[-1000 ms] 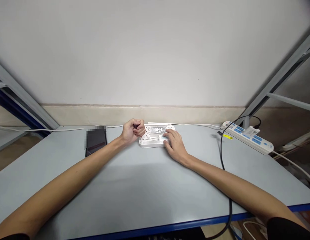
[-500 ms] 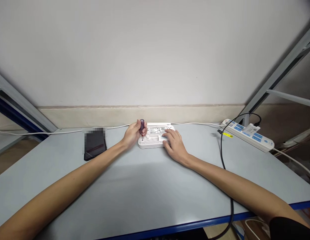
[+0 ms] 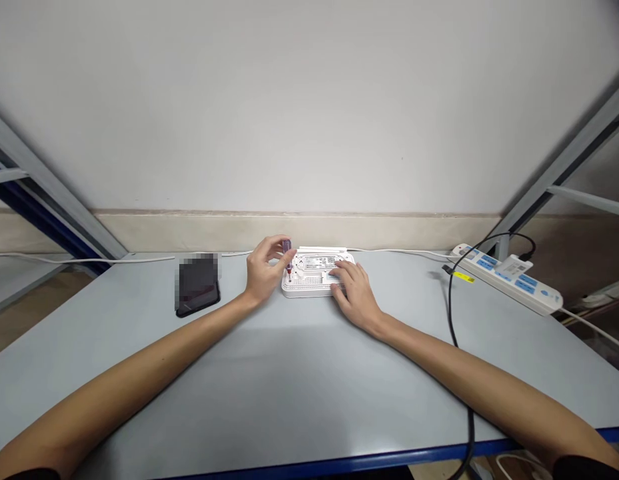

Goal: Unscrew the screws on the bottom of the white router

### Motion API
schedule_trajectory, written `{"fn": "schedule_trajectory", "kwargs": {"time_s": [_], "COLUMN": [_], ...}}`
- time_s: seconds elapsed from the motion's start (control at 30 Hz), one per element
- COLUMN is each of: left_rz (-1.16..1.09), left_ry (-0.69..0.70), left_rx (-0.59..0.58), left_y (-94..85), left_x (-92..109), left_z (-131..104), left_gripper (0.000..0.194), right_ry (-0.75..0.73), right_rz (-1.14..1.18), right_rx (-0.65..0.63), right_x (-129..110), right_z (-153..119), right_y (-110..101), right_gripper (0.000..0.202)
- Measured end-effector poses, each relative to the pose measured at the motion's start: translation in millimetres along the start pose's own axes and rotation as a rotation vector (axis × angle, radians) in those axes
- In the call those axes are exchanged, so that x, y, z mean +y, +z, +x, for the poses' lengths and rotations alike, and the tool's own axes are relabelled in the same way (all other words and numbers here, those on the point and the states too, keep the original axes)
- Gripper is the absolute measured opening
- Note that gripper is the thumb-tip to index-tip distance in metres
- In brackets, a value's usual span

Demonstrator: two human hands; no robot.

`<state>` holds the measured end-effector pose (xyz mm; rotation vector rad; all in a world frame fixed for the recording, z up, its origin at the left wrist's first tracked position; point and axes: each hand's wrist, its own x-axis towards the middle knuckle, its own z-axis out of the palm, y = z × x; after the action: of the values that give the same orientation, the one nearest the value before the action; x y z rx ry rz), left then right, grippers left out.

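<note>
A white router (image 3: 309,291) lies on the table with its labelled, vented underside up. My left hand (image 3: 264,270) is closed around a screwdriver (image 3: 288,251) with a translucent purple handle. The tool stands nearly upright, its lower end at the router's left front corner; whether the tip touches a screw is too small to tell. My right hand (image 3: 356,293) grips the router's right part, fingers bent over the top and thumb near the front edge. White antennas (image 3: 322,250) lie along the router's back side.
To the left lies a dark phone (image 3: 198,287), partly pixelated. A white power strip (image 3: 509,280) with a plugged-in adapter stands at the right. A black cable (image 3: 450,313) with a yellow tag runs down under my right forearm. Wall (image 3: 309,120) and metal frames bound the table.
My left hand has shifted its grip, with fingers more spread around the screwdriver handle. My right hand stays on the router. The whole view has shifted slightly.
</note>
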<state>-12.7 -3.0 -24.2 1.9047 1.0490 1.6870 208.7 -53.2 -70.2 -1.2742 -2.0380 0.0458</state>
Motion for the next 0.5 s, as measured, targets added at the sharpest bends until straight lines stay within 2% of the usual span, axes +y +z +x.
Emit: {"fn": "schedule_trajectory", "kwargs": {"time_s": [0.1,0.23,0.5], "left_rz": [0.069,0.096,-0.139], "left_ry": [0.068,0.108,0.035], "left_rx": [0.049,0.041,-0.153], "left_y": [-0.4,-1.1,-5.3], "left_x": [-1.0,-3.4,-6.2], "left_z": [0.5,-0.5,-2.5], "left_gripper": [0.028,0.027,0.025], "right_ry": [-0.004,-0.001,-0.009], "right_rz": [0.003,-0.002,-0.011], "right_rx": [-0.006,-0.016,-0.004], "right_x": [0.5,0.3,-0.2], "right_z": [0.5,0.9,0.4], "right_y": [-0.5,-1.0,0.0], "right_gripper": [0.028,0.03,0.029]}}
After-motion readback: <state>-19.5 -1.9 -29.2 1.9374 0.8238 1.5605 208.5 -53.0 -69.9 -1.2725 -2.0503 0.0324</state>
